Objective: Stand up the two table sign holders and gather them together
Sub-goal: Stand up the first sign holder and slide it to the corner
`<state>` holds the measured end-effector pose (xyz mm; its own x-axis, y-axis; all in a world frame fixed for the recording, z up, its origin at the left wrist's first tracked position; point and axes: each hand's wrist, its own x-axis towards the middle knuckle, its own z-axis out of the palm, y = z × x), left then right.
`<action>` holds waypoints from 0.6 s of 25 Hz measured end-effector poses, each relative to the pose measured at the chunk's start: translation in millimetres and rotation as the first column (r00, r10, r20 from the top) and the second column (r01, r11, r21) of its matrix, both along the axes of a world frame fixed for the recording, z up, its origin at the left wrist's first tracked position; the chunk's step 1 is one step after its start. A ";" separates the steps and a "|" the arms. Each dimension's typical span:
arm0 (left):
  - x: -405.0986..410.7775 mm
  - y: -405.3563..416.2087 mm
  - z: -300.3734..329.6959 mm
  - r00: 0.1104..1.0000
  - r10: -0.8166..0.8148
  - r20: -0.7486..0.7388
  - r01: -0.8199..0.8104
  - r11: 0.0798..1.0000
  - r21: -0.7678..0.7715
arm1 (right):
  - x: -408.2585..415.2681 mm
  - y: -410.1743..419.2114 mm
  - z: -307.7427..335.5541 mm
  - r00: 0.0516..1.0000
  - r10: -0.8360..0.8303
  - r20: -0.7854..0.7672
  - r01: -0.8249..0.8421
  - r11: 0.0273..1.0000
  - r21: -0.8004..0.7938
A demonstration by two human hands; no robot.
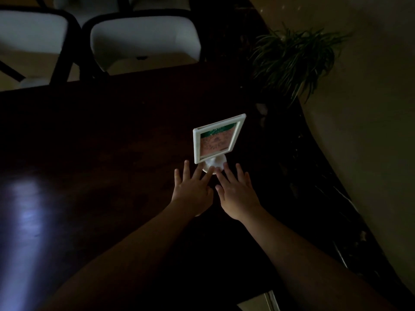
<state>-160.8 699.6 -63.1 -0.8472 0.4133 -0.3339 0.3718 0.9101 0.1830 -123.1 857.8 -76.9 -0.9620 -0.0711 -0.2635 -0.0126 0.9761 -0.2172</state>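
Observation:
One white-framed table sign holder [216,139] stands upright on its round white base on the dark table [101,142], right of centre, with a pink and green card in the frame. My left hand [193,187] and my right hand [237,193] lie flat side by side just in front of it, fingers spread. The fingertips of both hands touch the near rim of the base. Neither hand grips anything. A small pale patch shows under my left wrist; I cannot tell what it is. I see no second holder clearly in the dim light.
Two white-cushioned chairs with black frames [143,39] stand at the table's far edge. A leafy green plant [294,57] sits beyond the table's right side. The table's right edge curves toward me. Light glares on the tabletop at the left [29,205].

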 end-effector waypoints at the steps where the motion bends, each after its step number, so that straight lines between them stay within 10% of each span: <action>1: -4.1 6.0 0.3 1.000 0.003 0.002 -0.003 1.000 0.000 | -4.5 5.7 -0.7 1.000 -0.001 -0.002 0.001 1.000 -0.001; 15: -35.4 55.0 1.1 1.000 0.001 0.013 0.000 0.999 -0.046 | -37.8 53.1 -5.6 1.000 0.001 0.002 -0.001 1.000 0.011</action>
<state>-196.2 754.6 -62.0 -0.8431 0.3967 -0.3632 0.3692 0.9179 0.1456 -160.9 910.9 -82.5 -0.9614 -0.0688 -0.2664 -0.0128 0.9784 -0.2064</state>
